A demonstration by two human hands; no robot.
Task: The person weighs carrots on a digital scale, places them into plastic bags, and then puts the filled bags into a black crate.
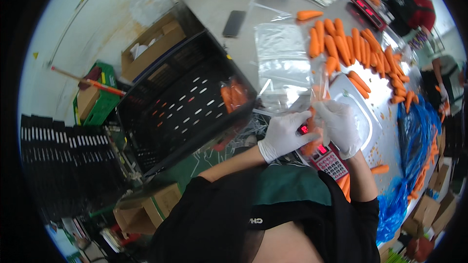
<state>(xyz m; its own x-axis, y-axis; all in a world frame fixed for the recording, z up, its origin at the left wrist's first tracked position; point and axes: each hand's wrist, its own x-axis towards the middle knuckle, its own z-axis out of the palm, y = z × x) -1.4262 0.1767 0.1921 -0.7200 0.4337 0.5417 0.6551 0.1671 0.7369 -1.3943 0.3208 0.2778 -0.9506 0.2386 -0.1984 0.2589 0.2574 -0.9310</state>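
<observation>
Fingers of the left hand (285, 135) and the right hand (341, 127), both in white gloves, are curled tight around a clear bag of carrots (317, 117). That bag sits right between the two hands, over a scale (326, 158) with red numbers. Past the fingertips lie flat clear bags (280, 61) and a heap of loose carrots (360, 48). Left of the fingers stands a black crate (180, 102).

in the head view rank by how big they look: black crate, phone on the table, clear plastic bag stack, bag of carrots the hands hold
1. black crate
2. clear plastic bag stack
3. bag of carrots held in both hands, partly hidden, so its rank against the phone is unsure
4. phone, farthest from the camera, so it may look smaller than it is
</observation>
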